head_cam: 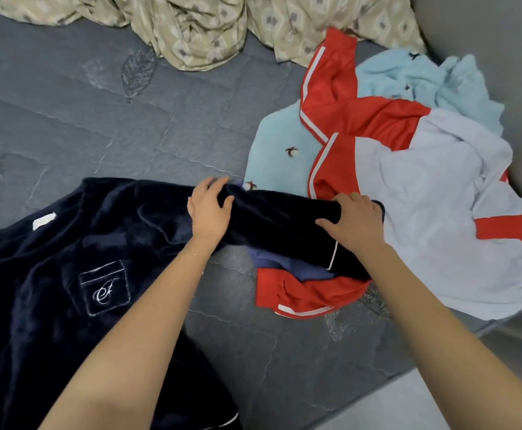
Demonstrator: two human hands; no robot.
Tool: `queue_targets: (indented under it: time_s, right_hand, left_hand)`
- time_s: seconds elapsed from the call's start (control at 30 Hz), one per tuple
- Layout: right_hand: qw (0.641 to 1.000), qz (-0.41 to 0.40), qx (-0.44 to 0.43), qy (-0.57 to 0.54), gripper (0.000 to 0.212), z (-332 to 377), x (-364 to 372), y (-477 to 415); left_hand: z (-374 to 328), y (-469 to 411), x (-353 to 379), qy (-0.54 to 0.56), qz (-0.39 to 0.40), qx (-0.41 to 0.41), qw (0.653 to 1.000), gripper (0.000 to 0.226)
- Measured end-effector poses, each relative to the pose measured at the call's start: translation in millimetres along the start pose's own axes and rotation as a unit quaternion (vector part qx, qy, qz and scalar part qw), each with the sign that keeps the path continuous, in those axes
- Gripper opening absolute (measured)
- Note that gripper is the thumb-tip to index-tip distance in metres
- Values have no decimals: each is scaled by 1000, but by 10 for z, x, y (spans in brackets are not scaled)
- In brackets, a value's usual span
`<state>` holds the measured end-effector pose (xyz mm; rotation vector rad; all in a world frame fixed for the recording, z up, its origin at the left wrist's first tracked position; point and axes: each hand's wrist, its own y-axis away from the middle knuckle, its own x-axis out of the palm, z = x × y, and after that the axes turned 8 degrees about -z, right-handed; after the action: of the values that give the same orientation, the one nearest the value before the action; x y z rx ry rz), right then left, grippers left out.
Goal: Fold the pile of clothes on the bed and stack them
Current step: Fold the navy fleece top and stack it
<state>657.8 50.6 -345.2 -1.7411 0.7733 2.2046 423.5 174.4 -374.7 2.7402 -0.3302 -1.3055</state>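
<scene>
- Gripping the sleeve (272,212) of the navy top (51,274), the left hand (210,209) has its fingers curled over the upper edge near the shoulder.
- The right hand (357,220) closes round the same sleeve toward the white-piped cuff (335,259). Both hands are clamped on cloth, well apart along it.
- The top's body lies spread flat at the near left of the bed (129,119), with the monogrammed pocket facing up. Its sleeve reaches right, across the edge of the unfolded pile (424,181).
- The fabric looks plush and limp, so it will likely sag between grips and cling rather than slide. It is probably heavier than the thinner pieces in the pile, and is best taken at the shoulder seam, cuff and hem corners.
- A crumpled patterned sheet (191,23) lies at the far side.
</scene>
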Motion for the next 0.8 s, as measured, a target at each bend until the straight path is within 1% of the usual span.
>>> queue_targets:
  time_s: [0.1,0.17,0.23,0.33,0.37,0.43,0.47,0.53,0.6,0.63,0.67,0.7,0.73,0.77,0.8]
  right_hand:
    - [999,-8,31,-8,43,-18,-28,70]
    - [997,-11,25,-72,33,132,-33,122]
    - [989,-17,22,-145,31,388,-7,183]
    - [979,-18,27,-203,34,852,62,279]
    - [972,-16,39,-231,35,1015,92,312]
    - [952,-8,77,-297,42,1344,158,393]
    - [940,2,98,-326,43,1506,191,434]
    - [921,21,123,-370,42,1812,247,517]
    - [904,37,133,-404,41,2099,278,595]
    - [894,51,138,-423,38,2232,292,640]
    - [876,72,147,-454,32,2367,312,693]
    - [844,105,165,-500,25,2513,336,754]
    - [801,147,184,-550,21,2663,360,830]
    - [762,184,192,-591,21,2807,391,908]
    - [742,209,185,-609,22,2948,432,986]
  left_hand:
    - [-25,211,-3,10,-8,59,998,40]
    - [-52,384,-6,49,-1,65,997,37]
    - [-70,532,-24,96,-5,70,993,33]
    - [-30,708,-124,152,-16,84,985,23]
    - [-3,753,-193,184,-11,69,980,18]
    - [88,822,-363,253,16,-4,967,8]
    - [160,845,-456,283,28,-36,958,10]
    - [361,867,-661,339,59,-63,937,16]
    - [618,839,-905,356,109,-75,925,10]
    - [761,822,-1029,340,140,-73,927,15]
    - [912,819,-1154,320,169,-69,930,30]
    - [1052,828,-1262,301,188,-65,932,49]
    - [1186,848,-1349,285,197,-58,936,69]
    - [1312,875,-1414,271,189,-52,942,83]
    - [1423,914,-1475,261,165,-52,950,87]
